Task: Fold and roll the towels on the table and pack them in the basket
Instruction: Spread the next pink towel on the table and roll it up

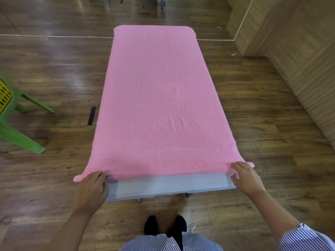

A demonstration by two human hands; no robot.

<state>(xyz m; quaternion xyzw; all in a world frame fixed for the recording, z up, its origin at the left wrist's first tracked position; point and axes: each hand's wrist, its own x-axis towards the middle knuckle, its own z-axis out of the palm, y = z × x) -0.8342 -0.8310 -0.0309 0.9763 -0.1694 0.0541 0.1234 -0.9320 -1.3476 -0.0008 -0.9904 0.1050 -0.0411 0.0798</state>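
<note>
Dark wooden plank floor (54,178) all around you, your black shoes (151,224) planted just short of the narrow grey table (163,185). Both hands are on the near hem now: your left hand (91,189) pinches the corner of the long pink terry towel (159,98) with curled fingers, and your right hand (244,176) grips the opposite corner the same way. That towel lies flat along the tabletop, covering it right to the far end, only a bare strip showing nearest you. Off to your left, a yellow perforated plastic basket (4,96) sits on a green plastic chair (16,131), well apart from the table.
</note>
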